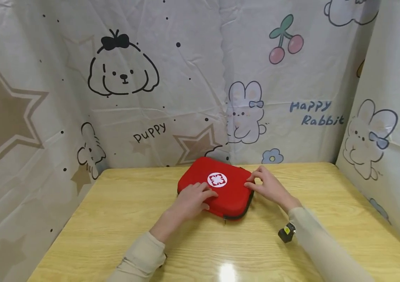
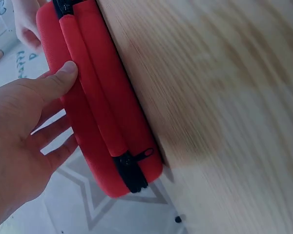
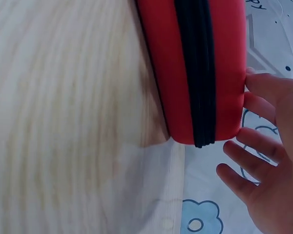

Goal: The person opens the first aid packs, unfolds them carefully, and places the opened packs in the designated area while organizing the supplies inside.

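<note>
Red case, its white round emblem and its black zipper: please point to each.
Red case (image 1: 230, 194), head view: top of lid.
White round emblem (image 1: 217, 180), head view: centre.
Black zipper (image 3: 200, 73), right wrist view: middle of band.

- From where I'm standing, the case (image 1: 233, 196) is plain bright red, its zip (image 3: 200, 73) black.
- On its lid, a white round emblem (image 1: 217, 180) with a red cut-out motif; take that as the middle of my clock.
- Table (image 1: 122, 219): yellowish, streaked with wood grain.
- Seven to eight and four o'clock: pale beige sleeves (image 1: 143, 250).
- Four o'clock: a black box (image 1: 286, 234) with a yellow patch.
- The off-white cloth (image 1: 200, 58) is printed: tan star (image 1: 7, 113) between nine and ten, black-outlined puppy (image 1: 124, 77) past ten, pink cherries (image 1: 286, 49) with green leaves at one, blue lettering (image 1: 316, 113) and a yellow-centred blue flower (image 1: 272, 156) at two.
</note>
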Demonstrator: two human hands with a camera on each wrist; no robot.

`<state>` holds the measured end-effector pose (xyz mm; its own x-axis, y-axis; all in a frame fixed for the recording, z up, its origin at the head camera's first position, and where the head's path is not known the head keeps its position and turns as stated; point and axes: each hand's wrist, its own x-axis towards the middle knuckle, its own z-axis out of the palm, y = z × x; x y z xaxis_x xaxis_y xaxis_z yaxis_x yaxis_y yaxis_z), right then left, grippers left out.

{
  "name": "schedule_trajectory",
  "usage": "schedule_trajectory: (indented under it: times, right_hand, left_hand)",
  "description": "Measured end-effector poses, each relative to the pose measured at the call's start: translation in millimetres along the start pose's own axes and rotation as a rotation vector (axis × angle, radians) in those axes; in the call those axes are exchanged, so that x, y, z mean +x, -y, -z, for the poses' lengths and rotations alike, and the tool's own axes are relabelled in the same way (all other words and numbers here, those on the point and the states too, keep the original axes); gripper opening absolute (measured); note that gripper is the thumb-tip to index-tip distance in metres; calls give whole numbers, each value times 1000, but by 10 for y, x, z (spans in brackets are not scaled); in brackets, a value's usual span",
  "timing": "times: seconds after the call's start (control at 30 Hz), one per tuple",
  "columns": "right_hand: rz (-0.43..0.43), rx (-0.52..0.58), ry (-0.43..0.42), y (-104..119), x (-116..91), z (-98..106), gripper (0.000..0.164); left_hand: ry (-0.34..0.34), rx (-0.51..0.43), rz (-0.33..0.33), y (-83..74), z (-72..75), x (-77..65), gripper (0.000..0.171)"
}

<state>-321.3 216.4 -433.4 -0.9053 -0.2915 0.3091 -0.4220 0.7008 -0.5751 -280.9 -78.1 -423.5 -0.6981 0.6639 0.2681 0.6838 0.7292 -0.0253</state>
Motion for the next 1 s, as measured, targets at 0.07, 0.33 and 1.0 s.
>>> schedule_trajectory:
  times: [0.07,0.33,1.0]
  right_hand:
    - [-7,-4,-14,1,-28,-13,15]
    - [-1,-105,-67,83,-94,-64,22]
    - [54,27,-17,34,-22,5,25]
  left_hand:
    - [-14,-34,-11,57,-11,-5,40]
    - [-61,-111,-11,276,-13,-21,40]
    - [-29,-101,54,86,89,58,20]
